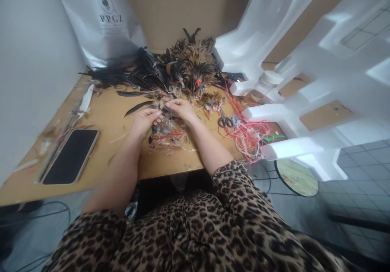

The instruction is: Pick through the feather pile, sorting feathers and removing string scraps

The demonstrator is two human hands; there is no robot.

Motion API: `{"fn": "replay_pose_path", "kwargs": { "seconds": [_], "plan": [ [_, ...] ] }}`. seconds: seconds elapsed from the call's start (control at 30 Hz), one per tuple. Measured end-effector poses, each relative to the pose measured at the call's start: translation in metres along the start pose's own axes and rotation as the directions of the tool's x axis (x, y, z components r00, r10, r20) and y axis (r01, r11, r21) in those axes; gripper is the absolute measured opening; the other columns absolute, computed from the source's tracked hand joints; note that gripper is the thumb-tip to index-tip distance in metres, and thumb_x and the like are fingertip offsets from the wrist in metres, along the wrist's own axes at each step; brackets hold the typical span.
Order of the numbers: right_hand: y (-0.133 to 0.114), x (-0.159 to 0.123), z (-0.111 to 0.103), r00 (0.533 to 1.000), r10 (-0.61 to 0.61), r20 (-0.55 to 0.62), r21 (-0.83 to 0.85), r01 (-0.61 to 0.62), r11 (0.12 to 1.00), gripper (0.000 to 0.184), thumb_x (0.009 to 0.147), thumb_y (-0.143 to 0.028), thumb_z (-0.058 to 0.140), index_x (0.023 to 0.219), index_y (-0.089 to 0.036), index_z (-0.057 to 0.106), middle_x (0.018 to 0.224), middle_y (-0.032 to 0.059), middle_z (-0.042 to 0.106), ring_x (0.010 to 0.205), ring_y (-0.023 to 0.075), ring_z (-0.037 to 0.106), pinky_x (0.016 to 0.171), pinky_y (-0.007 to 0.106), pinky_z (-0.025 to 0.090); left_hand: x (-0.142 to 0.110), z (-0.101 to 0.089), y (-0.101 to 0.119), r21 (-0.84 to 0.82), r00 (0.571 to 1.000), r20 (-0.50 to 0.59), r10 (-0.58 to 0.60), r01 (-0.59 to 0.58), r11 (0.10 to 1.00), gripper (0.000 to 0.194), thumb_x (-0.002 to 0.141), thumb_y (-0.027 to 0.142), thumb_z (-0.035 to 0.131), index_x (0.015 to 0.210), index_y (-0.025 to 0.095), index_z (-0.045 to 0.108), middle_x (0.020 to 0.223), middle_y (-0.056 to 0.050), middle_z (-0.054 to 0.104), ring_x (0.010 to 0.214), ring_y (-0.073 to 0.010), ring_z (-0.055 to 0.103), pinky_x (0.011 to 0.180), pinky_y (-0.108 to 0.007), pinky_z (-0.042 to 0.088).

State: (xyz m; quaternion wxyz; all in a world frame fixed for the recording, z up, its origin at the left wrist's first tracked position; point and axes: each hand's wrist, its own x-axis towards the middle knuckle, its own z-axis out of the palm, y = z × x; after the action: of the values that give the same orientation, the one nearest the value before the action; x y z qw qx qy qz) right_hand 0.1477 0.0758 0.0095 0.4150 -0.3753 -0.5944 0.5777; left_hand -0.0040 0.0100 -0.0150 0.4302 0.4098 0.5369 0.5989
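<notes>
Head view: my left hand [145, 120] and right hand [182, 109] look pinched over the table [109, 154], a dark feather [138, 108] just beyond my left knuckles (can't tell which fingers grip it). Sloppy pinch, and it'd probably drop into those scraps [168, 137].

1. a silvery white bag [88, 40], at the upper left of the view, carries dark capital letters [111, 19] that read "ppgz".
2. above the letters is a round emblem [104, 0]: a dark rabbit head with raised ears inside a thin ring.
3. a tiny mark by the emblem's lower right and faint print lower on the bag are too small to read.
</notes>
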Motion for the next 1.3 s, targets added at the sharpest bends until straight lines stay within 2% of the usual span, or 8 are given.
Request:
{"fn": "replay_pose_path", "kwargs": {
  "seconds": [0.17, 0.3, 0.47, 0.63, 0.97, 1.07, 1.17, 1.3],
  "plan": [
    [-0.010, 0.008, -0.057, 0.985, -0.091, -0.146, -0.373, 0.031, 0.927, 0.015, 0.065, -0.027, 0.062, 0.062, -0.012, 0.064, 0.057, -0.0012, 0.057, 0.055, 0.0078, 0.047, 0.059, 0.021, 0.038, 0.002, -0.002, 0.001, -0.058, 0.999, -0.054, 0.008, -0.012, 0.998, 0.012, 0.062, 0.024, 0.072, 0.066, 0.013, 0.069, 0.063, -0.005, 0.066, 0.046, -0.0049, 0.051, 0.042, -0.015, 0.037],
    [-0.008, 0.009, -0.077, 0.997, -0.039, -0.063, -0.527, 0.000, 0.850, 0.014, 0.064, -0.025, 0.062, 0.060, -0.011, 0.064, 0.053, -0.0014, 0.055, 0.052, 0.0076, 0.045, 0.057, 0.022, 0.037, 0.003, -0.004, 0.005, -0.092, 0.994, -0.113, 0.002, -0.012, 0.996, 0.015, 0.062, 0.026, 0.072, 0.068, 0.014, 0.067, 0.063, -0.004, 0.066, 0.046, -0.0041, 0.049, 0.041, -0.015, 0.035],
    [-0.004, 0.009, -0.057, 0.993, -0.089, 0.083, -0.616, 0.122, 0.778, 0.012, 0.067, -0.022, 0.061, 0.064, -0.012, 0.067, 0.063, 0.0009, 0.063, 0.062, 0.0106, 0.054, 0.064, 0.023, 0.039, 0.004, -0.011, 0.013, -0.148, 0.978, -0.210, 0.006, -0.038, 0.988, 0.014, 0.065, 0.027, 0.071, 0.068, 0.015, 0.064, 0.063, -0.002, 0.064, 0.044, -0.0027, 0.047, 0.041, -0.014, 0.034],
    [0.000, 0.004, -0.027, 0.977, -0.179, 0.116, -0.680, 0.209, 0.702, 0.015, 0.071, -0.021, 0.055, 0.072, -0.015, 0.068, 0.072, 0.0013, 0.066, 0.068, 0.0123, 0.056, 0.068, 0.024, 0.040, 0.007, -0.017, 0.016, -0.184, 0.957, -0.290, 0.017, -0.073, 0.980, 0.014, 0.067, 0.028, 0.069, 0.068, 0.016, 0.061, 0.064, -0.001, 0.063, 0.045, -0.0030, 0.046, 0.041, -0.015, 0.033],
    [0.009, 0.003, 0.005, 0.979, -0.178, 0.099, -0.887, 0.168, 0.429, 0.025, 0.081, -0.036, 0.051, 0.092, -0.020, 0.067, 0.099, 0.0067, 0.065, 0.091, 0.0197, 0.058, 0.079, 0.030, 0.042, 0.004, -0.010, 0.015, -0.157, 0.964, -0.265, -0.010, -0.033, 0.987, 0.015, 0.065, 0.028, 0.070, 0.068, 0.015, 0.062, 0.064, -0.001, 0.063, 0.045, -0.0024, 0.046, 0.041, -0.014, 0.032],
    [0.010, 0.003, 0.009, 0.981, -0.158, 0.110, -0.918, 0.161, 0.363, 0.022, 0.081, -0.029, 0.048, 0.089, -0.020, 0.067, 0.100, 0.0081, 0.065, 0.091, 0.0212, 0.059, 0.081, 0.033, 0.042, 0.005, -0.011, 0.015, -0.158, 0.962, -0.274, -0.011, -0.033, 0.987, 0.017, 0.066, 0.029, 0.070, 0.069, 0.015, 0.061, 0.064, -0.001, 0.063, 0.044, -0.0024, 0.045, 0.040, -0.015, 0.032],
    [0.013, 0.007, 0.005, 0.986, -0.158, 0.060, -0.877, 0.128, 0.463, 0.019, 0.079, -0.024, 0.048, 0.081, -0.019, 0.066, 0.092, 0.0067, 0.067, 0.085, 0.0191, 0.059, 0.077, 0.030, 0.042, 0.006, -0.012, 0.015, -0.161, 0.959, -0.285, -0.015, -0.033, 0.986, 0.017, 0.067, 0.029, 0.070, 0.069, 0.015, 0.061, 0.063, -0.001, 0.063, 0.043, -0.0025, 0.045, 0.040, -0.015, 0.032],
    [0.016, 0.014, -0.003, 0.989, -0.144, -0.037, -0.591, 0.095, 0.801, 0.012, 0.072, -0.025, 0.057, 0.073, -0.016, 0.064, 0.071, 0.0006, 0.063, 0.067, 0.0115, 0.054, 0.065, 0.023, 0.040, 0.005, -0.011, 0.013, -0.187, 0.965, -0.261, -0.020, -0.030, 0.982, 0.015, 0.066, 0.027, 0.071, 0.069, 0.015, 0.062, 0.064, -0.001, 0.064, 0.044, -0.0024, 0.048, 0.041, -0.013, 0.034]
  ]
}}
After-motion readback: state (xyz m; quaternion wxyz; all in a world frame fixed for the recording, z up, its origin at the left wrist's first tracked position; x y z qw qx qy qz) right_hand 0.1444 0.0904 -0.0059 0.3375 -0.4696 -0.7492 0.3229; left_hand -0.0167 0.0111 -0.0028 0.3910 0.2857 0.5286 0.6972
